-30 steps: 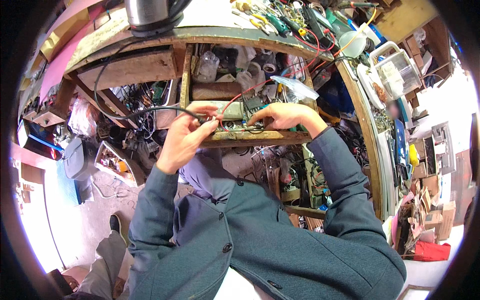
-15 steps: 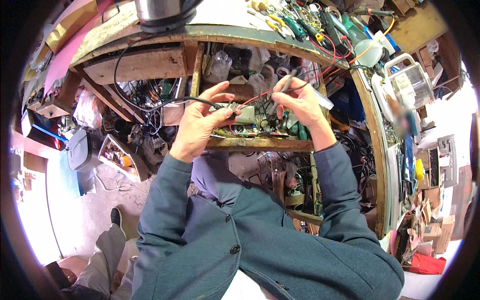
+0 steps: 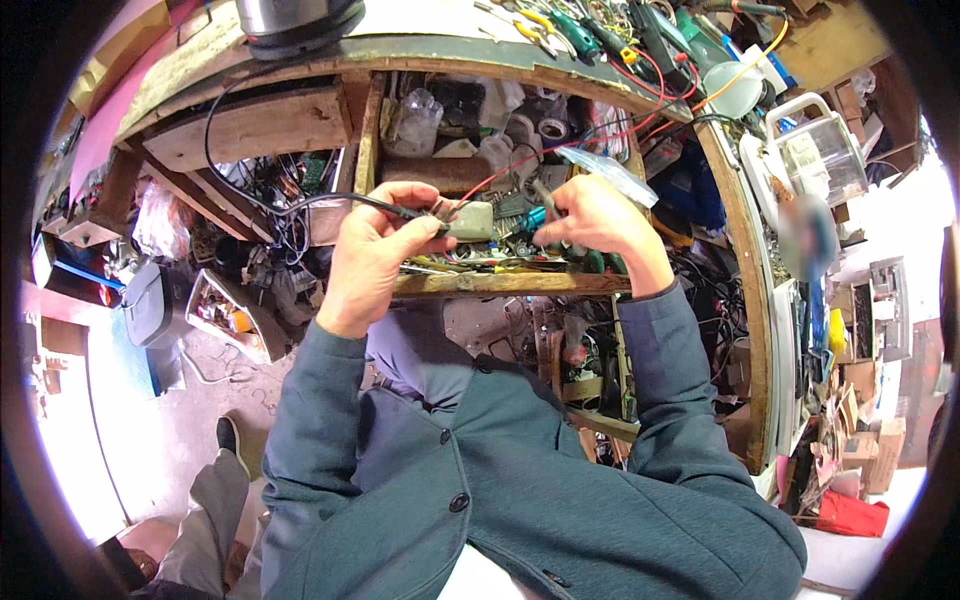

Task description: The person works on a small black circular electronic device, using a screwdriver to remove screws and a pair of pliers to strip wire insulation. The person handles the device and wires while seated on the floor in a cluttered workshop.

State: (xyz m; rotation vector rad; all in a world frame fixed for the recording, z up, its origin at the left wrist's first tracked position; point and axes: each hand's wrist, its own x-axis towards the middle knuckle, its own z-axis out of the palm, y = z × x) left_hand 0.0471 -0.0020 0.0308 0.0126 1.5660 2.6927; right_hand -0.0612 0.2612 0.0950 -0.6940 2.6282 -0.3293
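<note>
My left hand (image 3: 385, 240) pinches the end of a black cable (image 3: 305, 200), where a small fitting and a thin red wire (image 3: 500, 172) meet between my thumb and fingers. My right hand (image 3: 585, 225) is curled over an open wooden drawer (image 3: 510, 282), a thin grey tool (image 3: 544, 195) in its grip. Beside those fingers lie a teal-handled tool (image 3: 532, 218) and mixed small tools. A pale box-shaped object (image 3: 472, 220) sits between my hands, and a clear plastic bag (image 3: 620, 175) lies behind my right hand.
The workbench (image 3: 420, 50) holds a steel kettle (image 3: 285, 15) and a pile of hand tools (image 3: 575, 35). A clear lidded container (image 3: 815, 155) stands at the right. Cartons (image 3: 865, 450) stack lower right, an open box (image 3: 230, 315) sits on the floor, and another person's leg (image 3: 200, 520) shows lower left.
My right hand reached into the drawer, came up holding a thin grey tool, and has dropped slightly since. My left hand still grips the cable, shifting only slightly.
</note>
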